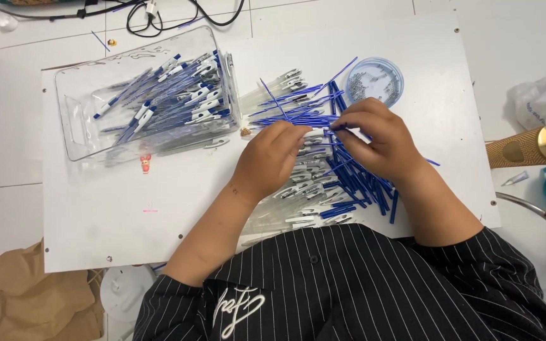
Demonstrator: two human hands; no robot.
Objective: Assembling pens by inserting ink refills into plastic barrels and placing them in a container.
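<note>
Roughly halfway: many finished pens (pixel 178 95) fill the bin (pixel 74 120), a loose pile (pixel 323 183) waits. My left hand (pixel 270 158) pinches a barrel (pixel 314 134); my right hand (pixel 380 136) pinches a refill (pixel 339 128).

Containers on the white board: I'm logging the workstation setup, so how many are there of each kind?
Clear rectangular plastic bin with assembled pens: 1
Small round clear dish with tiny metal parts: 1
Total: 2
Loose pen parts under the left hand and right hand are too many to count.

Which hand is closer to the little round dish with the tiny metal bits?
The right hand is closer, just below the round dish. The left hand is farther off, down and to the left, over the pile of pen parts.
</note>
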